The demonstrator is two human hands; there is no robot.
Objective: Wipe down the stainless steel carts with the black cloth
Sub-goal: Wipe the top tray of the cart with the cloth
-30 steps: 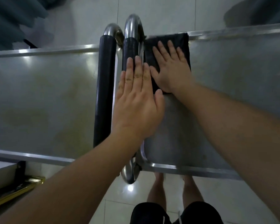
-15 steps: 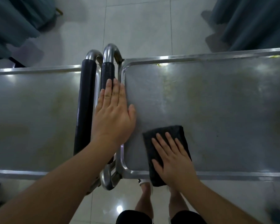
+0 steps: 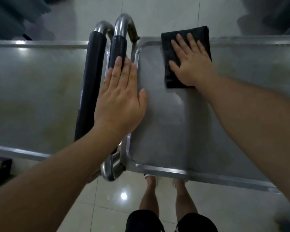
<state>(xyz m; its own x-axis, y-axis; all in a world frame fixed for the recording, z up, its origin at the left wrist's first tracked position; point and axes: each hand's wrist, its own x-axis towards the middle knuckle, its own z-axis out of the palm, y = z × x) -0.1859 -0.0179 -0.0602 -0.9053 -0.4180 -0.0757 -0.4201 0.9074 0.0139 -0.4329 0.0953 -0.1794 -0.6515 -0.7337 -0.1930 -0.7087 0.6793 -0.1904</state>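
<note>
Two stainless steel carts stand side by side on a pale glossy tiled floor (image 3: 157,15), seen from above. The right-hand stainless steel cart (image 3: 166,131) has a flat tray top with a raised rim, and the left-hand stainless steel cart (image 3: 32,89) lies alongside it. Between them run two curved steel push handles, each sleeved in black: the longer black-sleeved handle (image 3: 89,84) belongs to the left cart, and the shorter black-sleeved handle (image 3: 118,49) stands just beside the right cart's rim. The folded black rectangular cloth (image 3: 170,49) lies at the far edge of the right cart's top, its far end overlapping the rim and jutting slightly past it. The right hand (image 3: 190,64) lies flat on the cloth, fingers straight and slightly spread, pressing it down against the steel rather than gripping it. The left hand (image 3: 120,99) is also flat, fingers straight and together, resting palm down over the near side of the shorter handle and the left rim of the right cart, the thumb lying on the tray surface. It grasps nothing. Below the cart's near edge the person's bare legs and feet (image 3: 151,185) and dark shorts (image 3: 144,220) show against the floor.
</note>
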